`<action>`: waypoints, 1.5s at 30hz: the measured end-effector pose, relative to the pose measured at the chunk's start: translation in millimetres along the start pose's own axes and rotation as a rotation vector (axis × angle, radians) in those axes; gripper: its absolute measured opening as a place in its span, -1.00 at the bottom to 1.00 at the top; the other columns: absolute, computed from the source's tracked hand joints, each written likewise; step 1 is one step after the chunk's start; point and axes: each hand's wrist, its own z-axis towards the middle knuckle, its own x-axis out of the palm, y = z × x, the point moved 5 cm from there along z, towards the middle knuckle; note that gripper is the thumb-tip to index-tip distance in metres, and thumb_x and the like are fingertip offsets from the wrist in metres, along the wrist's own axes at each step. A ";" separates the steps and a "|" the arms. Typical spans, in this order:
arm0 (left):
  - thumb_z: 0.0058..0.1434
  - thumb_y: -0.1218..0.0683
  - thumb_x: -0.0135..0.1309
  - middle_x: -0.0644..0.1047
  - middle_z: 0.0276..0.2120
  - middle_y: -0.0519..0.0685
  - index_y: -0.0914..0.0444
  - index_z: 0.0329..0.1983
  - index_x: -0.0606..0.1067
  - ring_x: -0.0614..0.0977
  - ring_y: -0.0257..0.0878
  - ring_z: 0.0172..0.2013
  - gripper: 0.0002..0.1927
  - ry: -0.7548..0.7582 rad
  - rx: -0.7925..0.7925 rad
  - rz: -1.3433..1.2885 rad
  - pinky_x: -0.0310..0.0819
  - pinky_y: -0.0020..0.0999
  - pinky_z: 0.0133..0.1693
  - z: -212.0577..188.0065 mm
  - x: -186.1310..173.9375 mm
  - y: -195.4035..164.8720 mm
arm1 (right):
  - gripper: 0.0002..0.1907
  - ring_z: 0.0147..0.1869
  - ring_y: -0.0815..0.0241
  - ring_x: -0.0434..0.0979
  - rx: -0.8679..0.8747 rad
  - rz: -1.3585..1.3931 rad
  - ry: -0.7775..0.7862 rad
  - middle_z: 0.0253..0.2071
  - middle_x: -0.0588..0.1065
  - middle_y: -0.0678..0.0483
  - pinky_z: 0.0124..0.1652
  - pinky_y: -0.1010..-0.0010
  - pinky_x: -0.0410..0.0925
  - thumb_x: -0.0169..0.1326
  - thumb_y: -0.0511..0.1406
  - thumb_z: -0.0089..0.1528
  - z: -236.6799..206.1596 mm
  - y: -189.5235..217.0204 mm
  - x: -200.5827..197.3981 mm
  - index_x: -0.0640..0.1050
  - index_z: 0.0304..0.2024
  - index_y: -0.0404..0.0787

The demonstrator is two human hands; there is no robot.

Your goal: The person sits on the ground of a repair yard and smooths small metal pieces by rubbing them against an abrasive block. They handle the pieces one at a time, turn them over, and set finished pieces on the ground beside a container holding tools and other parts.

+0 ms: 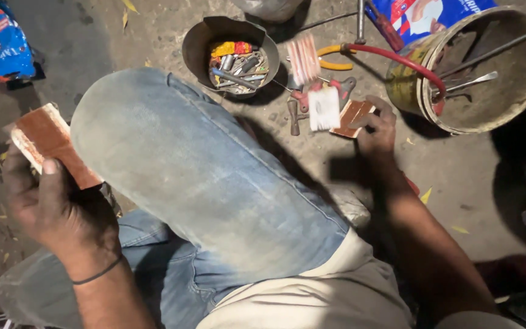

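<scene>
Head view: person crouches on the concrete floor (458, 176), large bucket (518, 91) of tools upper right, small bowl (202, 42) of bits above the knee. Left hand (56, 201) is closed around a red-brown block (47, 143); right hand (377, 131) pinches a smaller red-brown pad (353, 116) resting on the floor beside a white sheet (324, 108). Judgement: firm thumb grip on each piece, lifted clear of the pliers (336, 58), would serve best.

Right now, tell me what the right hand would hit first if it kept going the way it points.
Probably the white card lying just beyond the brown piece the right hand touches; depth is hard to judge.
</scene>
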 end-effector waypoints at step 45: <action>0.35 0.10 0.16 0.63 -0.09 -0.09 0.30 0.17 0.48 0.63 -0.35 -0.10 -0.64 0.188 -0.550 0.198 0.54 -0.39 -0.05 18.2 -29.5 165.8 | -0.36 -0.12 -0.35 0.50 -0.126 -0.522 -0.035 -0.15 0.49 -0.36 -0.20 0.01 0.39 0.35 -0.21 -0.07 66.3 74.5 100.7 0.52 0.01 -0.41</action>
